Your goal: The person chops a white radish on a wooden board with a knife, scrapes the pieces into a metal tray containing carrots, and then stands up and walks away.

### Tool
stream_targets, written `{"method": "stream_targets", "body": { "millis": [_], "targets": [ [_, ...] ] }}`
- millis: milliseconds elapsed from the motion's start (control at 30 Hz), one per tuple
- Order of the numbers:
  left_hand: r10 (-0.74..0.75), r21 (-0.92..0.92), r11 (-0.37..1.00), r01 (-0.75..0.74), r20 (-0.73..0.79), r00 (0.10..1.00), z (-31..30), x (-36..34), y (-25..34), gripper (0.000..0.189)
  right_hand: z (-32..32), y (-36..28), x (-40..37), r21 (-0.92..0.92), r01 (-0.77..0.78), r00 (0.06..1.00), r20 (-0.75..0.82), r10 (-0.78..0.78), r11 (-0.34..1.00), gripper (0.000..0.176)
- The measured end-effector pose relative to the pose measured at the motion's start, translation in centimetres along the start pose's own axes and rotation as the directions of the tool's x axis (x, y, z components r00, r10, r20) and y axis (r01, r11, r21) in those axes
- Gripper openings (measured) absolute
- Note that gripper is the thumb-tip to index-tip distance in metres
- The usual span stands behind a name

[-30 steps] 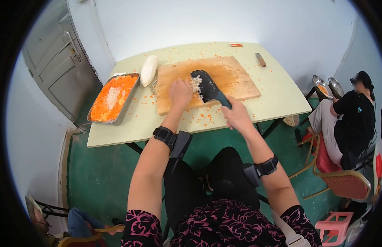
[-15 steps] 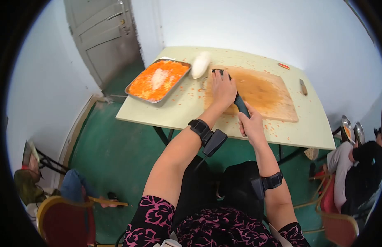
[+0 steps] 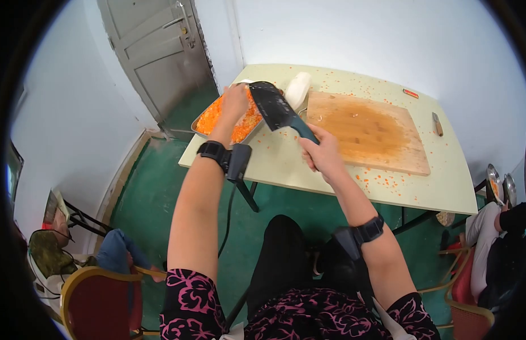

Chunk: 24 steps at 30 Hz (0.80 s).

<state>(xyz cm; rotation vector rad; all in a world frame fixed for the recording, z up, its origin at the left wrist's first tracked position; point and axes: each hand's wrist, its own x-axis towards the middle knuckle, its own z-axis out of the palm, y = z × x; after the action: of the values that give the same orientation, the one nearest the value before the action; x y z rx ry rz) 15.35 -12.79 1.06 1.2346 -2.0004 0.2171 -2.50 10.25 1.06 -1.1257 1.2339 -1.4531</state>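
The handle of a dark cleaver [image 3: 271, 106] is in my right hand [image 3: 324, 152], which is closed round it. Its broad blade points up and left, raised over the table's left part. Over the metal tray [image 3: 250, 137] of orange and pale shreds, my left hand [image 3: 235, 102] is closed near the blade's tip; what it holds, if anything, is hidden. Behind the blade lies a long white vegetable [image 3: 298, 89]. To its right, the wooden cutting board [image 3: 413, 156] is stained orange and carries a few small bits.
Orange scraps dot the pale table [image 3: 274, 170]. A small knife [image 3: 438, 124] and a red-orange object [image 3: 411, 93] lie beyond the board. Seated people are partly visible at both sides, with a red chair [image 3: 99, 306] at lower left and metal bowls [image 3: 493, 181] at right.
My left hand has moved left from the cleaver over the board to the tray. The cleaver has been lifted off the board and swung left in my right hand. The whole view has shifted slightly.
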Motion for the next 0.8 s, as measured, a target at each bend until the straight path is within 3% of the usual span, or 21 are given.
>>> {"method": "stream_targets", "body": {
  "millis": [100, 133, 200, 233, 333, 467, 500, 567, 600, 633, 667, 700, 767, 800],
  "targets": [
    [-0.271, -0.102, 0.953, 0.286, 0.144, 0.952, -3.0, 1.5, -1.3, 0.028, -3.7, 0.3, -1.4, -0.034, 0.001, 0.994, -0.112, -0.005, 0.999, 0.044],
    [-0.300, -0.217, 0.917, 0.336, 0.182, 0.936, -3.8, 2.2, -2.0, 0.032, -5.4, -0.1, -2.1, -0.035, 0.016, 0.991, -0.131, -0.021, 0.999, 0.044],
    [-0.348, -0.428, 0.790, 0.438, 0.275, 0.896, -4.7, 3.2, -3.0, 0.039, -9.9, 0.0, -3.2, -0.061, -0.016, 0.948, -0.318, -0.004, 0.998, 0.042],
    [-0.338, -0.378, 0.839, 0.390, 0.199, 0.920, -5.1, 2.6, -2.1, 0.045, -11.8, 0.3, -3.4, -0.063, -0.005, 0.938, -0.346, -0.017, 0.998, 0.042],
    [-0.184, -0.101, 0.966, 0.237, 0.372, 0.910, -1.6, 2.6, -6.1, 0.044, -15.9, 1.5, -4.9, -0.090, -0.011, 0.879, -0.476, -0.033, 0.996, 0.039],
    [-0.370, -0.442, 0.778, 0.446, 0.251, 0.894, -5.0, 1.8, -1.2, 0.032, -19.6, 2.3, -6.1, -0.169, -0.075, 0.820, -0.572, -0.035, 0.983, 0.032],
    [-0.315, -0.361, 0.860, 0.361, 0.179, 0.932, -4.4, 1.5, -1.4, 0.031, -20.3, 2.5, -6.1, -0.171, -0.085, 0.819, -0.573, -0.029, 0.982, 0.026],
    [-0.178, -0.165, 0.969, 0.182, 0.038, 0.983, -2.1, 2.0, -3.1, 0.031, -21.3, 2.2, -6.3, -0.201, -0.120, 0.835, -0.550, -0.011, 0.972, 0.027],
    [-0.061, -0.054, 0.996, 0.065, 0.070, 0.996, -1.9, 1.9, -3.1, 0.034, -21.8, 1.9, -5.9, -0.221, -0.131, 0.851, -0.525, -0.005, 0.966, 0.027],
    [-0.048, -0.064, 0.996, 0.064, 0.219, 0.975, -1.9, 2.2, -3.4, 0.034, -22.8, 2.1, -5.6, -0.328, -0.115, 0.880, -0.472, -0.057, 0.938, 0.024],
    [-0.096, 0.036, 0.995, 0.090, 0.244, 0.965, -3.4, 1.6, -1.5, 0.032, -23.5, 2.0, -5.4, -0.421, -0.127, 0.890, -0.449, -0.085, 0.898, 0.022],
    [-0.112, 0.006, 0.994, 0.112, 0.168, 0.979, -2.4, 1.9, -2.0, 0.033, -23.9, 1.6, -5.5, -0.508, -0.166, 0.897, -0.434, -0.085, 0.845, 0.022],
    [-0.188, 0.017, 0.982, 0.188, 0.170, 0.967, -3.9, 1.8, 0.2, 0.033, -24.9, 1.5, -5.4, -0.606, -0.192, 0.925, -0.375, -0.064, 0.772, 0.024],
    [-0.150, 0.046, 0.988, 0.147, 0.061, 0.987, -2.5, 1.9, -0.7, 0.029, -25.4, 0.8, -5.4, -0.725, -0.234, 0.938, -0.344, -0.046, 0.648, 0.029]
  ]
}}
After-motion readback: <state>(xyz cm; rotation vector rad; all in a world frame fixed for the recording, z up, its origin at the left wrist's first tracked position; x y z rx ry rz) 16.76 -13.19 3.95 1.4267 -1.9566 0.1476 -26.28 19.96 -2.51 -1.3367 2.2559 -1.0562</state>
